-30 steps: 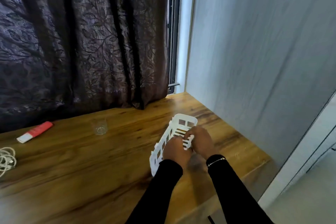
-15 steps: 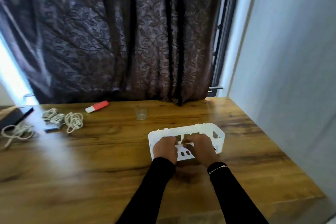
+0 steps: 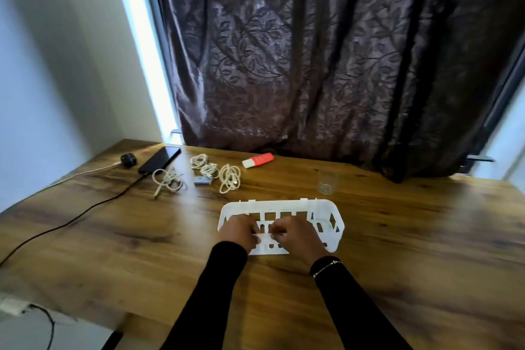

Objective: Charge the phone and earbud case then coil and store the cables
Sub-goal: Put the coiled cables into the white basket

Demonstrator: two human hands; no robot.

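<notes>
Wood-grain tabletop before a dark curtain, my left hand and right hand both gripped the white slotted plastic basket near me, coiled white cables, black phone and dark earbud case lay far left.

Both hands on white basket

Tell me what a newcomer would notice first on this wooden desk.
Probably the white slotted plastic basket near the middle of the wooden desk, gripped at its near wall by the left hand and right hand. Next, the coiled white cables at the far left, beside a black phone.
</notes>
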